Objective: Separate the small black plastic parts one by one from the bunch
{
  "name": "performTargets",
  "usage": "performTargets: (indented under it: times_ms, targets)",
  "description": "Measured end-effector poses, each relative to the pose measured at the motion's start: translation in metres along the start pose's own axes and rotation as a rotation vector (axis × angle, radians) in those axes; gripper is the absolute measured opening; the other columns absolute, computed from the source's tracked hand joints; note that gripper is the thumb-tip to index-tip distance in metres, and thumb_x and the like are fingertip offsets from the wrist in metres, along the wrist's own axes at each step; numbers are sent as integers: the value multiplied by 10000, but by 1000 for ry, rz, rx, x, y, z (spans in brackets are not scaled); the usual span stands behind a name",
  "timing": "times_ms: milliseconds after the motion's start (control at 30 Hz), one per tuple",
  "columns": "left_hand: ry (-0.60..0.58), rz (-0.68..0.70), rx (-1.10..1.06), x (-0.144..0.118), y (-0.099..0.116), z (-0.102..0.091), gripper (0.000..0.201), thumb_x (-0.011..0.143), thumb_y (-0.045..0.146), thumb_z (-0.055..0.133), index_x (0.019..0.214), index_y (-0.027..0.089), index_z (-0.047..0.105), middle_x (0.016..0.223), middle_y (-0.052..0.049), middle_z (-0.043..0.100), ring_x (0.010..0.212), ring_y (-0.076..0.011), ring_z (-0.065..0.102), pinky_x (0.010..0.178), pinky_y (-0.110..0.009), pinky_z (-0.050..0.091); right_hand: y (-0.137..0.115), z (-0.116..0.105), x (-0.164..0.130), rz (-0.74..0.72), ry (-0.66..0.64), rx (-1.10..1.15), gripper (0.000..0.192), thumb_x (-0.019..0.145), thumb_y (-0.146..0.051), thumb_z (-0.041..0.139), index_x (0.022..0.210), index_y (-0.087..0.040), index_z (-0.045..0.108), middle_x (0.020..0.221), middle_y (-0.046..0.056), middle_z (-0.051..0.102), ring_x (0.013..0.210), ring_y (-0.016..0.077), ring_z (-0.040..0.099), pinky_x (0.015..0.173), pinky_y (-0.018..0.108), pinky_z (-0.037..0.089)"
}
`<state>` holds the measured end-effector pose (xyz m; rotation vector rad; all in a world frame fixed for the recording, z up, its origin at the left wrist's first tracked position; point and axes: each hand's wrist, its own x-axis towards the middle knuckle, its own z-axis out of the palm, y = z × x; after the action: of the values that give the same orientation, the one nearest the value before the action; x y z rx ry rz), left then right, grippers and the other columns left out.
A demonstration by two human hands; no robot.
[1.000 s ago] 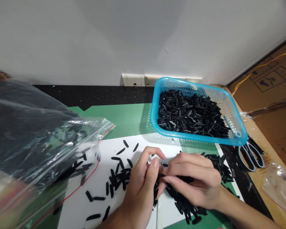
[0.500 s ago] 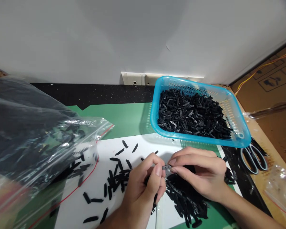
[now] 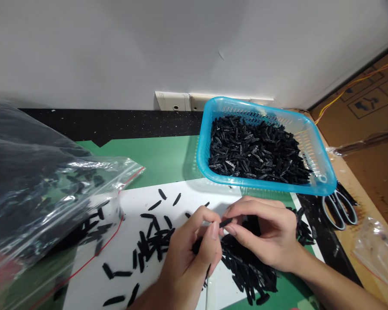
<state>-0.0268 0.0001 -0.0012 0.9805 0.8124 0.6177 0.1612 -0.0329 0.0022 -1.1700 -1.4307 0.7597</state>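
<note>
My left hand and my right hand meet above a white sheet, fingertips together. Between them they pinch one small black plastic piece, thumb and forefinger of each hand on it. Under my right hand lies a heap of the same black pieces. More of them lie scattered on the sheet left of my left hand. Behind the hands a blue plastic basket stands filled with such pieces.
A large clear zip bag with black pieces slumps at the left, over a green mat. Grey-handled scissors lie right of the basket. A small clear bag lies on the brown surface at the right. A white wall rises behind.
My hands lifted off the heap and drew one black piece up between the fingertips. The piece now tilts between them. The view has shifted slightly.
</note>
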Motion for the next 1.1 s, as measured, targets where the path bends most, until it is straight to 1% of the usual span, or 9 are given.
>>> performTargets:
  times_ms: [100,167,300,400,533,800,967,1033,1100]
  targets:
    - [-46,53,-10,2,-3,-2,383,1177,499,549,911,225,589,535,97,447,489,-86,275,513,-255,230,0,0,1,-1,-3,2,141,975,-96,805,1092,-173,816,854,43,816,677,155,707,628,279,611]
    - [-58,57,-8,2,-3,-3,377,1184,485,535,916,226,592,529,95,452,482,-87,273,505,-255,227,0,0,1,-8,-1,-5,140,978,-96,795,1091,-176,816,846,42,816,667,158,706,617,282,612]
    - [20,-42,-5,0,3,-1,394,1159,535,574,918,225,610,528,94,454,505,-94,269,530,-265,226,0,-1,1,-15,6,-9,152,969,-84,791,1089,-172,817,829,43,811,660,161,711,607,281,613]
    - [40,-61,13,-2,7,1,414,1139,573,595,916,226,611,531,91,460,517,-100,285,544,-273,228,1,0,1,-37,20,-12,176,960,-58,782,1102,-157,815,832,51,814,669,161,723,611,274,611]
    - [45,-60,7,-2,7,2,400,1142,581,585,946,232,607,533,100,438,526,-106,283,558,-277,225,0,0,1,-83,24,-32,176,954,-35,770,1088,-141,813,828,61,820,669,167,740,605,275,601]
    - [35,-35,37,0,8,0,426,1149,560,576,897,219,619,527,81,463,519,-104,301,557,-276,254,-1,-1,2,-58,1,-66,139,992,-94,753,1090,-171,817,812,45,814,650,170,726,581,287,595]
    - [-5,0,34,2,5,-2,429,1167,547,542,877,233,566,521,84,476,491,-103,297,527,-262,270,-1,-1,2,-63,-3,-70,131,986,-97,764,1079,-173,818,817,51,825,664,180,744,587,292,608]
    - [3,-14,34,1,5,-1,427,1166,553,541,884,233,568,522,85,474,495,-106,299,531,-264,267,0,-1,2,-67,3,-69,130,980,-89,769,1073,-168,816,809,51,820,659,179,740,583,290,607]
    - [39,-46,30,0,7,1,395,1159,556,553,930,236,588,533,87,473,515,-112,299,546,-268,256,0,-1,2,-80,11,-65,139,973,-78,771,1070,-168,814,795,46,810,637,173,722,571,287,601]
